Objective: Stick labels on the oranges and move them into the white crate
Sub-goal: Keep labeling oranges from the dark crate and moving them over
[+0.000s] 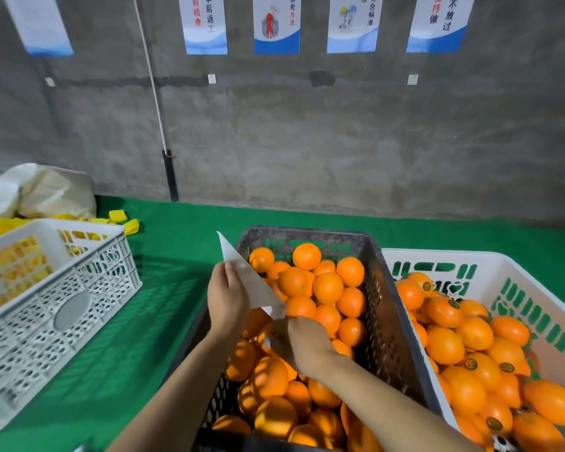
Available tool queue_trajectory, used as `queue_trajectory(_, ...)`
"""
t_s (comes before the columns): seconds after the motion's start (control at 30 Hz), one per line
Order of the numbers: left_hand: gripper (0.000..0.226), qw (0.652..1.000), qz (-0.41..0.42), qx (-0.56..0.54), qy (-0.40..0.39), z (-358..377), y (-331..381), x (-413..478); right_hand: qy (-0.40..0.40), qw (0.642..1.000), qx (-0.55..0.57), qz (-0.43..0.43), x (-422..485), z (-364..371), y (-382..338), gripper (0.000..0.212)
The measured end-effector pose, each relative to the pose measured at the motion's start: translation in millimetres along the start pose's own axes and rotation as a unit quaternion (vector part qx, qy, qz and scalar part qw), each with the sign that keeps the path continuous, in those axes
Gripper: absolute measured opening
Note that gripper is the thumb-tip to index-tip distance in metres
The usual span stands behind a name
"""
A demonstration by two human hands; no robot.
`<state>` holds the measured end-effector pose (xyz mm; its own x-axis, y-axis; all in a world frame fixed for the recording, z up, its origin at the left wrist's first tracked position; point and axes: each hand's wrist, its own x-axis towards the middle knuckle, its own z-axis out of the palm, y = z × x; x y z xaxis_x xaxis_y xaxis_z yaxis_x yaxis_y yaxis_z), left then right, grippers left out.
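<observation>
A dark grey crate [385, 308] in the middle holds several unlabelled oranges [327, 287]. To its right, a white crate [516, 265] holds oranges with round dark labels [446, 311]. My left hand [225, 298] holds a white label backing sheet [252, 282] over the dark crate's left edge. My right hand [302, 344] pinches the sheet's lower end just above the oranges. Any label under its fingers is hidden.
A second white perforated crate [79, 288] with yellow foam sleeves stands at the left on the green table cover [163, 288]. Loose yellow sleeves [124, 220] and a whitish bag [46, 190] lie behind it. A concrete wall with posters rises at the back.
</observation>
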<state>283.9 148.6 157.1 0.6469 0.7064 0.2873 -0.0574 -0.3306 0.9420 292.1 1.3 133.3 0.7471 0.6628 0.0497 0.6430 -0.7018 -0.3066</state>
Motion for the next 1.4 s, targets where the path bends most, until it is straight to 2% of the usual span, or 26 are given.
queue_trajectory(0.13,0.038,0.997,-0.064,-0.042,0.005,-5.2,-0.6,5.7,0.009,0.990,-0.134,-0.039,23.0,20.2,-23.4,0.031)
queue_trajectory(0.23,0.037,0.991,-0.118,-0.069,-0.008,-6.5,-2.3,9.9,0.105,0.981,-0.155,-0.056,27.8,27.0,-37.0,0.019)
queue_trajectory(0.33,0.035,0.987,-0.137,-0.082,-0.027,-4.7,0.1,11.0,0.117,0.980,-0.128,-0.095,33.6,43.7,-33.9,0.018)
queue_trajectory(0.5,0.035,0.984,-0.150,-0.074,-0.055,-1.4,0.6,9.6,0.022,0.995,-0.037,-0.093,36.2,60.0,-20.1,0.018)
queue_trajectory(0.83,0.034,0.983,-0.156,-0.068,-0.062,0.3,-0.5,9.9,-0.041,0.996,0.007,-0.084,21.5,46.4,-18.5,0.036)
queue_trajectory(0.93,0.034,0.984,-0.156,-0.067,-0.062,-0.1,1.2,8.8,-0.054,0.992,-0.040,-0.104,22.3,47.8,-20.5,0.056)
queue_trajectory(1.03,0.035,0.984,-0.156,-0.066,-0.062,-1.3,2.9,7.5,-0.071,0.993,-0.044,-0.081,28.2,58.3,-24.2,0.060)
queue_trajectory(1.13,0.036,0.984,-0.152,-0.068,-0.064,-1.5,2.8,7.0,-0.129,0.957,-0.236,-0.106,33.1,73.7,-23.2,0.079)
queue_trajectory(1.2,0.036,0.984,-0.149,-0.071,-0.070,-1.1,2.7,6.6,-0.144,0.952,-0.248,-0.104,34.9,78.8,-23.5,0.086)
queue_trajectory(1.33,0.035,0.984,-0.148,-0.068,-0.066,-0.2,2.6,5.5,-0.116,0.953,-0.253,-0.118,36.8,77.8,-28.4,0.079)
queue_trajectory(1.4,0.035,0.986,-0.144,-0.073,-0.039,-2.0,3.3,6.3,-0.089,0.971,-0.205,-0.086,36.7,70.3,-29.4,0.067)
